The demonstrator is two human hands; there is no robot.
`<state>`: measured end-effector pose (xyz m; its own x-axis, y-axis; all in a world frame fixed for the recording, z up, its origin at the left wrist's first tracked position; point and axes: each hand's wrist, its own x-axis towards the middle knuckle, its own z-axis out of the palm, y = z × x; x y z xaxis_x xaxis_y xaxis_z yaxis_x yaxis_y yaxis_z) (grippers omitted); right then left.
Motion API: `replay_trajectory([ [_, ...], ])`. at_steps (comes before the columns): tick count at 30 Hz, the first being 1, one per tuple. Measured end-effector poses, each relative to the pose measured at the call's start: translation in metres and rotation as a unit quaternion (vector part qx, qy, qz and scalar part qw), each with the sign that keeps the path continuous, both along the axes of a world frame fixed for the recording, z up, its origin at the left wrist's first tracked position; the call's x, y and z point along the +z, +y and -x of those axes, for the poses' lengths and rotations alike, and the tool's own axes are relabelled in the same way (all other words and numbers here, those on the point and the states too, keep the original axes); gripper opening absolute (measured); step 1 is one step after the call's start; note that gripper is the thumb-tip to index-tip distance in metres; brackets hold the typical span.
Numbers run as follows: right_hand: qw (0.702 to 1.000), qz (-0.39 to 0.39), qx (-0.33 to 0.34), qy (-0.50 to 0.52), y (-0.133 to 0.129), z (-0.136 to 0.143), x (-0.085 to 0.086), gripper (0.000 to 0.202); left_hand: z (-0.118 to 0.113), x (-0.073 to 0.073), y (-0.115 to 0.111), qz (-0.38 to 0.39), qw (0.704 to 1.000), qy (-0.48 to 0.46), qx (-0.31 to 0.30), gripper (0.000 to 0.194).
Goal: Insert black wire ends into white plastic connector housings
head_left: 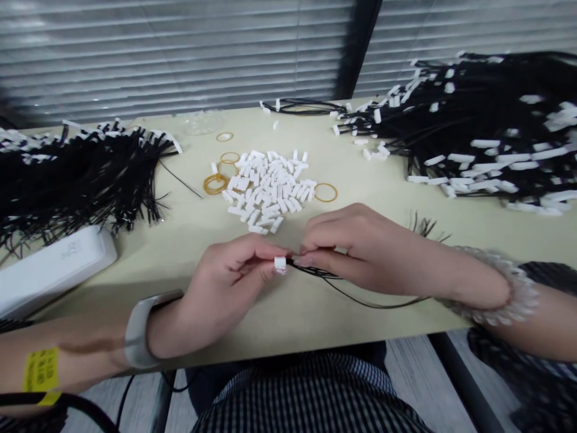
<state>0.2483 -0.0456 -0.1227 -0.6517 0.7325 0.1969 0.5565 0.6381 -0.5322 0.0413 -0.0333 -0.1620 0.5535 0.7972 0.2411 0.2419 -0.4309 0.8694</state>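
near the table's front edge, left hand clamps white connector housing between thumb and forefinger; right hand pinches black wires just beside it, fingertips together. housing partly covered, own long axis unclear. wires run left-right, housing at left end, strands sagging then hidden under right forearm. yellow sticker, white plastic case: markings illegible. case, right-side wire pile cut off by frame.

A workshop is suggested by heaped wires and connectors on the desk; an office-like air is lent by blinds.
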Motion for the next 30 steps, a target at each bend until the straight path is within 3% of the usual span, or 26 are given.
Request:
replay_trajectory([
  [5, 1.000, 0.016, -0.015, 0.011, -0.002, 0.005, -0.001, 0.019, -0.003, 0.000, 0.002, -0.038, 0.999, -0.037, -0.010, 0.016],
  [12, 1.000, 0.019, 0.021, 0.005, -0.002, 0.001, 0.002, 0.018, -0.004, 0.000, 0.002, -0.065, 0.997, -0.046, -0.022, 0.019],
  [19, 0.998, -0.041, 0.016, -0.045, -0.004, 0.002, 0.004, 0.020, -0.004, -0.001, 0.001, -0.055, 0.998, -0.018, -0.010, 0.011],
  [23, 0.984, -0.124, 0.006, -0.126, -0.004, 0.004, 0.000, 0.022, -0.007, 0.001, 0.001, -0.002, 1.000, 0.019, 0.019, 0.005],
  [26, 0.954, -0.219, -0.032, -0.202, -0.003, 0.001, 0.001, 0.021, -0.009, 0.004, 0.000, 0.067, 0.997, 0.032, 0.033, 0.009],
  [30, 0.896, -0.290, -0.192, -0.278, -0.003, -0.008, 0.010, 0.027, -0.011, 0.006, 0.001, 0.147, 0.989, -0.004, 0.036, 0.017],
])
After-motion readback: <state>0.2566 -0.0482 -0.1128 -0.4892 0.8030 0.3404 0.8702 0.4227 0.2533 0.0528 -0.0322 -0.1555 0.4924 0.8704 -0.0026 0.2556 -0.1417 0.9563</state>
